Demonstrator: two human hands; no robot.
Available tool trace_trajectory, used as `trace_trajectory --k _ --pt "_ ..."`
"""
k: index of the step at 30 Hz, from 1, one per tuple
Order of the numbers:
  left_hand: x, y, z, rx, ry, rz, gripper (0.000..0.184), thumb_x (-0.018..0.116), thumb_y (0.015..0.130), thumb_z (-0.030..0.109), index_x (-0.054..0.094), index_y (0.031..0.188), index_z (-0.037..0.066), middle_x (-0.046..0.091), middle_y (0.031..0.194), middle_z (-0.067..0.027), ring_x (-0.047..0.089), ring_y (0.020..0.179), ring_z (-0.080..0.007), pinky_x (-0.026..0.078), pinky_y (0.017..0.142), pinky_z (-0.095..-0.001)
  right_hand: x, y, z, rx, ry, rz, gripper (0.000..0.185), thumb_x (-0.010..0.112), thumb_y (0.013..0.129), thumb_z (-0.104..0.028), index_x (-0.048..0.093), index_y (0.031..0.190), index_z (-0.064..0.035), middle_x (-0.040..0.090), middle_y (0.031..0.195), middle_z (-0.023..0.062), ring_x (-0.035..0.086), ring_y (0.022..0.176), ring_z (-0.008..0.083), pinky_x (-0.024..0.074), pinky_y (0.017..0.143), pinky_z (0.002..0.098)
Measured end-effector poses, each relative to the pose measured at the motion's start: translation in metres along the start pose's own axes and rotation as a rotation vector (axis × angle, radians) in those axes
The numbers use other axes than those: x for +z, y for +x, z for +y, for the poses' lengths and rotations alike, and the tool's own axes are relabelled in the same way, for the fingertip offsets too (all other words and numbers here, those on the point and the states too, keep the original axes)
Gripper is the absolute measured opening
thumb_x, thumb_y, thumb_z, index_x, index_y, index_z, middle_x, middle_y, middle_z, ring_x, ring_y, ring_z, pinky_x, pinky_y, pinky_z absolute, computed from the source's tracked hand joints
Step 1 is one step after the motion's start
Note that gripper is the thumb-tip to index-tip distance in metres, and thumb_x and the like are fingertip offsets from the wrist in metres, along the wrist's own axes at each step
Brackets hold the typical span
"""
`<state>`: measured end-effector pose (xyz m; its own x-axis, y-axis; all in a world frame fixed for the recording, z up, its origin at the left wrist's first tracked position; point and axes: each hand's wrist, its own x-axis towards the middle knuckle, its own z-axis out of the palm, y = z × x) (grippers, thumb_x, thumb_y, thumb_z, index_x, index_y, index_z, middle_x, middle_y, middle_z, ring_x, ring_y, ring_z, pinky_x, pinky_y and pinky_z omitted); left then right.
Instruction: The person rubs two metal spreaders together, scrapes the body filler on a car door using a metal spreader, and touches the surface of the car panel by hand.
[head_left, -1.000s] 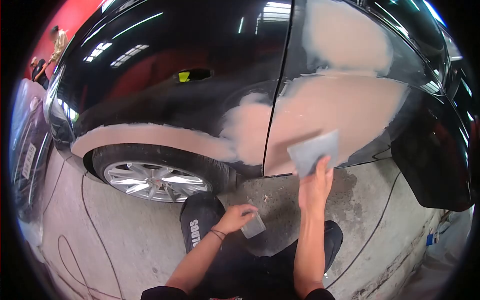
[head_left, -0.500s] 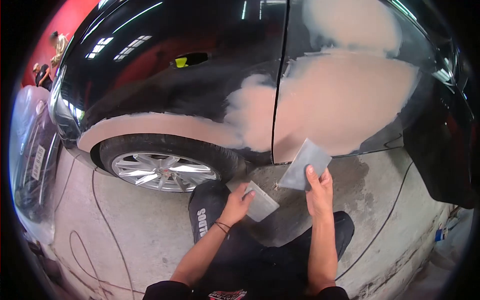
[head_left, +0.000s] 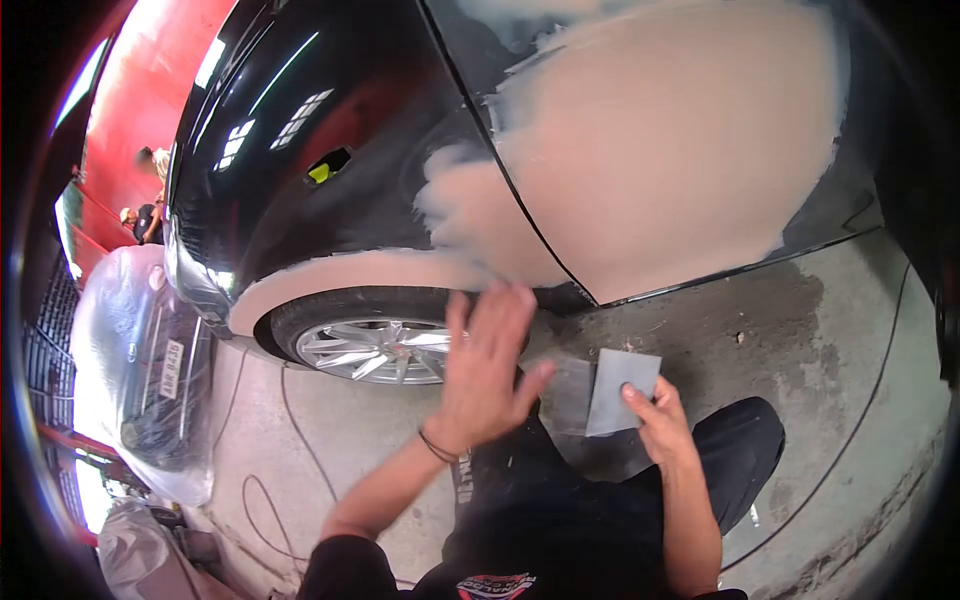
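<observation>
My left hand point(head_left: 490, 360) is raised in front of the wheel, fingers spread and holding nothing, slightly blurred. Its fingertips overlap the filler-coated lower fender point(head_left: 370, 268) in view; whether they touch it I cannot tell. In my right hand point(head_left: 662, 418) is a flat grey filler spreader point(head_left: 622, 385), thumb across its face. A second, darker grey plate point(head_left: 572, 390) shows blurred beside its left edge; how it is held is unclear. Above my hands, a broad patch of beige filler point(head_left: 680, 150) covers the black car door.
The alloy wheel point(head_left: 385, 350) stands left of my left hand. A thin cable point(head_left: 880, 390) runs over the concrete floor at right, another point(head_left: 290, 430) at left. A plastic-wrapped car point(head_left: 140, 370) and two people point(head_left: 145, 215) are at far left.
My left hand has let go of its spreader and risen, its fingers opening. My right hand has moved lower with its spreader, the second plate now beside it. The view has turned and shifted.
</observation>
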<state>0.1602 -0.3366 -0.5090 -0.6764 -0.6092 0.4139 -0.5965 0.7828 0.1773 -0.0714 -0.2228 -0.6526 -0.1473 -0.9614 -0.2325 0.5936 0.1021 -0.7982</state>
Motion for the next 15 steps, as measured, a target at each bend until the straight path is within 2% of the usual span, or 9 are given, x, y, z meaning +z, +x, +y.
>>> trace_trajectory --k 4,8,11,15 --pt "-0.043 0.071 -0.029 0.11 0.519 0.233 0.094 0.064 0.1 0.045 0.021 0.17 -0.001 0.015 0.178 -0.0235 0.008 0.166 -0.0443 -0.003 0.126 -0.0714 -0.019 0.0 -0.007 -0.024 0.046 0.026 0.034 0.076 0.102 -0.02 0.069 0.129 0.0006 0.075 0.12 0.0052 0.068 0.11 0.0139 0.0509 0.101 0.0331" --pt "-0.038 0.097 -0.059 0.153 0.767 0.199 0.102 0.065 0.098 0.055 0.018 0.17 -0.001 0.006 0.179 -0.0239 0.001 0.167 -0.0419 -0.009 0.125 -0.0729 -0.019 -0.003 -0.013 -0.037 0.07 0.036 0.036 0.076 0.103 -0.021 0.068 0.131 0.0 0.075 0.121 0.006 0.068 0.11 0.0145 0.0512 0.101 0.0334" --pt "-0.019 0.082 -0.058 0.181 0.704 0.132 0.103 0.066 0.098 0.054 0.017 0.171 0.001 0.008 0.18 -0.0217 0.002 0.167 -0.041 -0.009 0.123 -0.0752 -0.02 -0.003 -0.013 -0.049 0.07 0.031 0.036 0.076 0.103 -0.021 0.068 0.131 0.0001 0.075 0.122 0.0061 0.068 0.111 0.0143 0.0516 0.101 0.0334" --pt "0.029 0.054 -0.064 0.186 0.692 -0.031 0.1 0.073 0.092 0.054 0.033 0.167 0.003 0.019 0.178 -0.018 0.01 0.167 -0.0366 0.003 0.124 -0.0772 -0.019 -0.005 -0.016 -0.041 0.069 0.012 0.036 0.076 0.102 -0.022 0.068 0.13 0.0002 0.075 0.122 0.0056 0.068 0.111 0.0138 0.0517 0.101 0.0334"
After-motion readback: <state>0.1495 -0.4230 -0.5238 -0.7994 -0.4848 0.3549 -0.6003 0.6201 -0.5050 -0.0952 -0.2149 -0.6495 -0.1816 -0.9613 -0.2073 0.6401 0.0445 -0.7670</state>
